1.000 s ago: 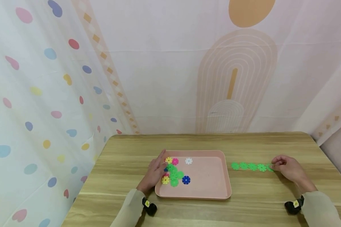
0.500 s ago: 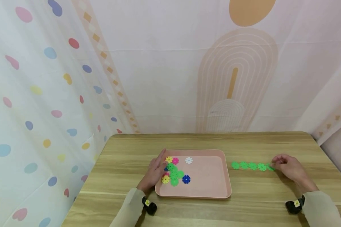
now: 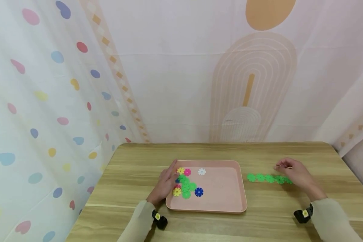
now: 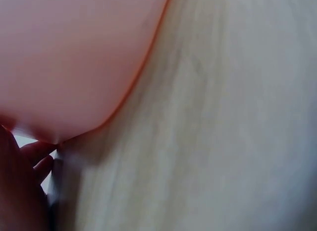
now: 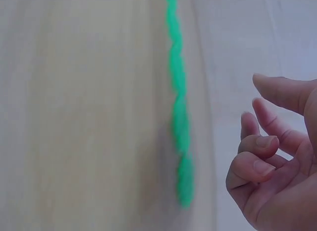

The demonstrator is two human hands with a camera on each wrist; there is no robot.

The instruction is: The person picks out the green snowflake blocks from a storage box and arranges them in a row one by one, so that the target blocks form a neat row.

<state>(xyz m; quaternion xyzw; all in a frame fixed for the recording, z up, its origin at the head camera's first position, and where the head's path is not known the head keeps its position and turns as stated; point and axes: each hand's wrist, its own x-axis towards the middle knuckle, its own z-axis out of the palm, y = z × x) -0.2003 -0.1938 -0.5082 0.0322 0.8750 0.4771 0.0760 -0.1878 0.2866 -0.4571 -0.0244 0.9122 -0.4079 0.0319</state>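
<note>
In the head view my left hand (image 3: 163, 185) rests over the left rim of a pink tray (image 3: 219, 201), index finger straight along it. Several flower-shaped plastic discs lie near that hand: a green cluster (image 3: 185, 186), yellow discs, a pink disc (image 3: 187, 172), a blue disc (image 3: 199, 192) and a white disc (image 3: 201, 171). Right of the tray, green discs form a row (image 3: 270, 178) on the table. My right hand (image 3: 294, 173) hovers above the row's right end, holding nothing; in the right wrist view its thumb and index finger (image 5: 270, 119) stand apart.
The wooden table (image 3: 208, 225) has its far edge against a patterned curtain (image 3: 175, 84). Black wrist cameras (image 3: 159, 220) sit on both wrists. Bare wood shows around the tray and the green row.
My right hand has let go of the row's right-end disc and moved left and up, away from it. The left hand and the tray stay put.
</note>
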